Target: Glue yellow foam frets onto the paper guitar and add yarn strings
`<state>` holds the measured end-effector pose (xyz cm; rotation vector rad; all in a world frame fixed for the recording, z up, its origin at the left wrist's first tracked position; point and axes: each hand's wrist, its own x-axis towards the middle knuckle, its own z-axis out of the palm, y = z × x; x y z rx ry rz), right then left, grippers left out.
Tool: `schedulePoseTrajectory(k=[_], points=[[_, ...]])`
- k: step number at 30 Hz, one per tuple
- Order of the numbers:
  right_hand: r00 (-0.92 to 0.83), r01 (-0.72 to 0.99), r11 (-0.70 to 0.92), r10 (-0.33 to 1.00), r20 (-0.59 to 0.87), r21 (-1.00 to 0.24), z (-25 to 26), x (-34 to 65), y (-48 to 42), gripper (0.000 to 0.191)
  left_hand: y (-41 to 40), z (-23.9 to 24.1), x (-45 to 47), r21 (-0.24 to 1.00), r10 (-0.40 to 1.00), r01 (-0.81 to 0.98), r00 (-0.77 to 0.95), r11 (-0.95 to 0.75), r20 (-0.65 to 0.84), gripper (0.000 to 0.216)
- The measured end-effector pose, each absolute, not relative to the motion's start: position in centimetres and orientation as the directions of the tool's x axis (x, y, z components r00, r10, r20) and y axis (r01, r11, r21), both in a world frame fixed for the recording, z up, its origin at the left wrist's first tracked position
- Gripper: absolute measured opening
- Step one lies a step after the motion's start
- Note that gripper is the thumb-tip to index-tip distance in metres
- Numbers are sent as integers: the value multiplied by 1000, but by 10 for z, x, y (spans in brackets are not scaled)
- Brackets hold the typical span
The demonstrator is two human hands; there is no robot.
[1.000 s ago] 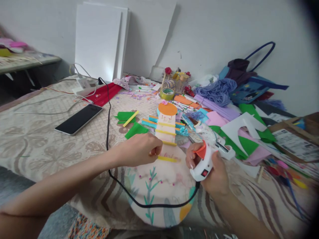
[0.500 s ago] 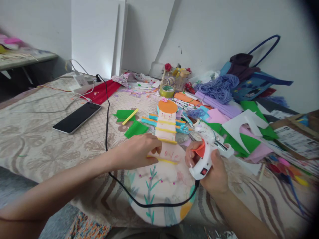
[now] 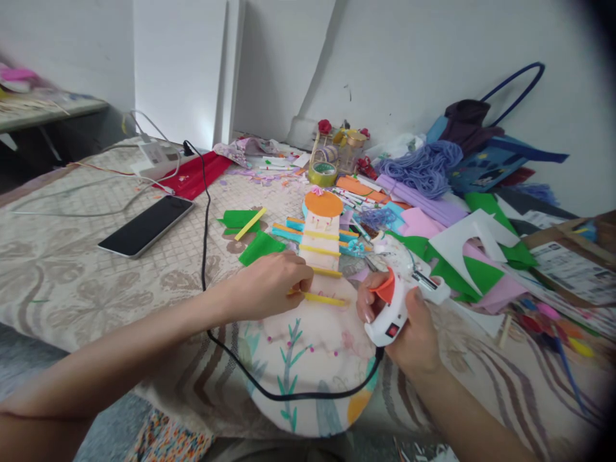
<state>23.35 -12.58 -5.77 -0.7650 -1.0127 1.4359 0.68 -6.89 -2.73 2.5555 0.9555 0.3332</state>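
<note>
While the left hand (image 3: 272, 285) pinches the left end of a yellow strip (image 3: 327, 299) between thumb and fingers, the right hand (image 3: 414, 346) is wrapped around a white glue gun (image 3: 393, 317), fingers curled near its orange trigger (image 3: 385, 289); whether the trigger is pressed cannot be told. The strip spans the upper body of a guitar-shaped cutout (image 3: 308, 378), just below its neck, where three similar strips run crosswise; contact with the surface beneath cannot be confirmed. Judged by appearance, the strip is light, thin and easily bent, best taken by the extreme ends so that its long face is kept off the fingers. The cutout appears to be light, fairly stiff sheet material, liable to crease at the narrow neck, and is best steadied by the rim of its round body, which lies at the near edge of the counter (image 3: 96, 282). The glue gun appears rigid and moderately light; its handle is the proper hold, and its tip should be treated as hot. Its black cord (image 3: 312, 396) passes over the cutout and could drag on it.
</note>
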Motion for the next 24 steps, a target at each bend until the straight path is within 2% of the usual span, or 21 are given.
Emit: schedulePoseTrajectory(k=[17, 24], points=[[-135, -400, 65, 982, 129, -914, -58, 234, -124, 40, -70, -22, 1, 488, 690, 582, 722, -650, 58, 13], [-128, -400, 39, 987, 98, -916, -58, 234, -124, 41, -69, -28, 4, 481, 671, 567, 738, -669, 63, 13]])
